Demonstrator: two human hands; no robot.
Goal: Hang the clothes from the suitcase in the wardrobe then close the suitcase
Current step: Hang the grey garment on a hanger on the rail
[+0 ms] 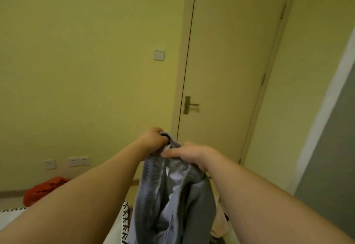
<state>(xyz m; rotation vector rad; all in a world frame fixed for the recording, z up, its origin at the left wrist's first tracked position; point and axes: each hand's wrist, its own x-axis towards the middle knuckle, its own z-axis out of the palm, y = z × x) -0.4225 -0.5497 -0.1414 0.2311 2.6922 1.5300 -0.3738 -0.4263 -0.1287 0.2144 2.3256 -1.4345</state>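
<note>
A grey garment (169,201) with a ribbed waistband hangs in front of me, held up at chest height. My left hand (153,140) is closed on the waistband's left side. My right hand (190,155) grips the waistband's right side, thumb laid across the fabric. The cloth drops down between my forearms and hides what lies below it. A peach-coloured piece of clothing (221,222) shows just behind the grey garment at the bottom. Neither the suitcase nor the wardrobe is visible.
A closed cream door (230,61) with a metal handle (190,105) stands straight ahead. Left of it are a light switch (159,54) and wall sockets (79,161). An orange cloth (44,188) lies on the floor at left. A white patterned cover (123,222) sits below.
</note>
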